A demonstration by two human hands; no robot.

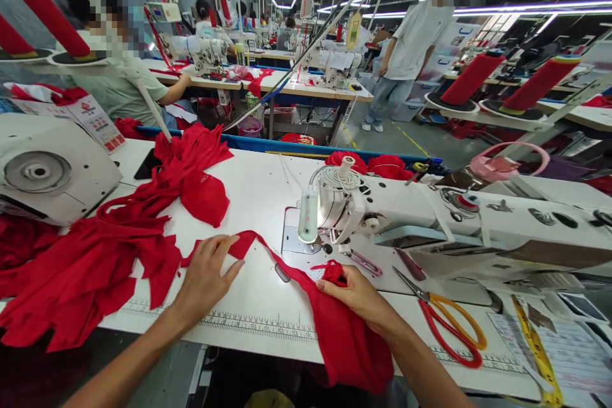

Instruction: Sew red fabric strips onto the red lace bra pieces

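My left hand (pixel 208 274) rests on the table over a narrow red fabric strip (pixel 282 261), thumb apart and fingers stretched out. The strip runs from under that hand towards the right, in front of the sewing machine's needle area. Closed around a red fabric piece (pixel 351 338), my right hand (pixel 356 296) pinches its upper end, and a bunched bit shows above the fingers. The piece hangs over the table's front edge. The white sewing machine (pixel 392 204) stands just behind my right hand. A pile of red cut fabric (pixel 138 236) lies left of my left hand.
Scissors with orange and red handles (pixel 454 325) lie to the right, near a yellow tape measure (pixel 535 344) and papers (pixel 574 344). A pink thread snipper (pixel 366 262) lies by the machine. Red thread cones (pixel 478 76) stand behind. A person (pixel 411 44) stands in the aisle.
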